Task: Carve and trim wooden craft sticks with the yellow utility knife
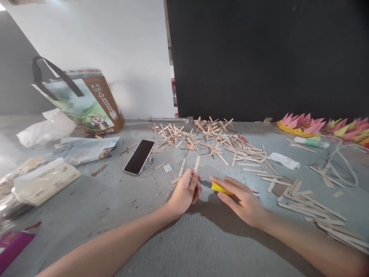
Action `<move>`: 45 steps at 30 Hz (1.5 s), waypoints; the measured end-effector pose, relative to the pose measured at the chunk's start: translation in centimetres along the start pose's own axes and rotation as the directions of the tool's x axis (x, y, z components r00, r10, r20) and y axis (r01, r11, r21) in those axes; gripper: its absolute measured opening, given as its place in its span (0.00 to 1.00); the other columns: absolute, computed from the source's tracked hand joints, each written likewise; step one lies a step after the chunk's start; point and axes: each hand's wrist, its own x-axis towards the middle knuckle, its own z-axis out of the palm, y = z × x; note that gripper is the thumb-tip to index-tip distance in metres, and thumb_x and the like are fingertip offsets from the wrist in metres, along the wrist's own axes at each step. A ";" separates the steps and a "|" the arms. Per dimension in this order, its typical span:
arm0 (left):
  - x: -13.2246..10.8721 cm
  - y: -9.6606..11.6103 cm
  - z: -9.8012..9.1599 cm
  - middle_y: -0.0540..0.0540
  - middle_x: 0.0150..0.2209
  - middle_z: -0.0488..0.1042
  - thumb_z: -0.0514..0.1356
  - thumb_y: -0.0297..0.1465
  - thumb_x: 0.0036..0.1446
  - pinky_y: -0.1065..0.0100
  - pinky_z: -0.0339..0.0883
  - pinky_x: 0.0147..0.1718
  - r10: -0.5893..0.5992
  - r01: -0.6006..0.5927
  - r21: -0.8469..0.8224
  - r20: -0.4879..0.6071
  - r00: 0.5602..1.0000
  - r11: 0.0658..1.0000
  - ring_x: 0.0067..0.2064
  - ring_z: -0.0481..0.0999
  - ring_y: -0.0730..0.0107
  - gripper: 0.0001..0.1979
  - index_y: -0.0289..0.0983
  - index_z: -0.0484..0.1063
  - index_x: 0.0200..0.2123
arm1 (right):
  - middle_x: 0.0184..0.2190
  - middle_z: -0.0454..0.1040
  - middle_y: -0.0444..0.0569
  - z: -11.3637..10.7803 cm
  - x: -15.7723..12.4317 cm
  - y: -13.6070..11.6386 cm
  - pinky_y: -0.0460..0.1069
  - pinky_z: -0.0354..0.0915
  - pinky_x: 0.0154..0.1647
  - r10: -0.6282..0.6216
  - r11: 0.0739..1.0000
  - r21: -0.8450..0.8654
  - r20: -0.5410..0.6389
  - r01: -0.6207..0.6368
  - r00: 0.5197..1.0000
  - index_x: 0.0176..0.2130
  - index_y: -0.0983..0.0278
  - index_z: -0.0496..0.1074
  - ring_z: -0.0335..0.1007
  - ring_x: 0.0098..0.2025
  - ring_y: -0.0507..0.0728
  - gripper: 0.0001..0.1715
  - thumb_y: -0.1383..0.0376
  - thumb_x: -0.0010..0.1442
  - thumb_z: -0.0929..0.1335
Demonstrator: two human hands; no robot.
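Pinched in the fingers of my left hand (184, 192) is a wooden craft stick (197, 164), its upper end pointing away from me. My right hand (240, 198) grips a yellow utility knife (221, 188), whose dark blade end points left and reaches close to my left fingertips. Whether the blade touches the stick I cannot tell. Just beyond my left hand, a few loose sticks (182, 167) lie on the grey table (161, 246). A small pale square packet (167, 168) lies near them.
A phone (140, 157) lies left of centre. Piled craft sticks (210, 130) spread across the back, with more loose sticks (311, 206) at right. A shopping bag (98, 100) and plastic packages (43, 182) stand left. Pink-yellow paper flowers (302, 125) and a white cable (350, 173) sit right.
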 end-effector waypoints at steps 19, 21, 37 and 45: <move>0.0 -0.1 -0.1 0.61 0.20 0.51 0.56 0.52 0.65 0.75 0.47 0.16 -0.097 0.104 -0.082 0.084 0.992 0.991 0.18 0.50 0.80 0.22 0.41 0.58 0.30 | 0.50 0.75 0.54 0.2 -0.1 -0.3 0.53 0.74 0.53 -0.088 0.991 -0.103 0.026 0.090 0.996 0.72 0.52 0.60 0.76 0.50 0.58 0.29 0.61 0.76 0.61; 0.0 -0.3 0.0 0.61 0.20 0.51 0.55 0.53 0.65 0.75 0.49 0.16 -0.091 0.101 -0.125 0.083 0.992 0.987 0.19 0.49 0.79 0.22 0.41 0.58 0.31 | 0.54 0.75 0.54 0.3 -0.1 -0.2 0.53 0.73 0.57 -0.111 0.987 -0.118 0.026 0.113 0.993 0.72 0.53 0.60 0.75 0.54 0.58 0.29 0.61 0.76 0.61; -0.1 0.6 0.0 0.60 0.16 0.60 0.47 0.29 0.63 0.75 0.52 0.16 -0.044 0.036 0.098 0.082 0.996 0.995 0.16 0.54 0.75 0.09 0.40 0.64 0.43 | 0.50 0.82 0.52 0.8 -0.3 0.5 0.50 0.79 0.45 -0.227 0.951 -0.236 -0.102 0.199 0.968 0.67 0.53 0.70 0.83 0.47 0.59 0.26 0.64 0.72 0.66; -0.2 0.9 0.0 0.59 0.17 0.60 0.48 0.31 0.66 0.74 0.54 0.19 -0.031 0.015 0.178 0.087 0.996 0.984 0.17 0.56 0.76 0.09 0.39 0.66 0.39 | 0.52 0.81 0.53 0.6 -0.4 0.2 0.50 0.78 0.49 -0.190 0.969 -0.184 -0.114 0.167 0.975 0.66 0.55 0.71 0.82 0.50 0.59 0.26 0.65 0.72 0.66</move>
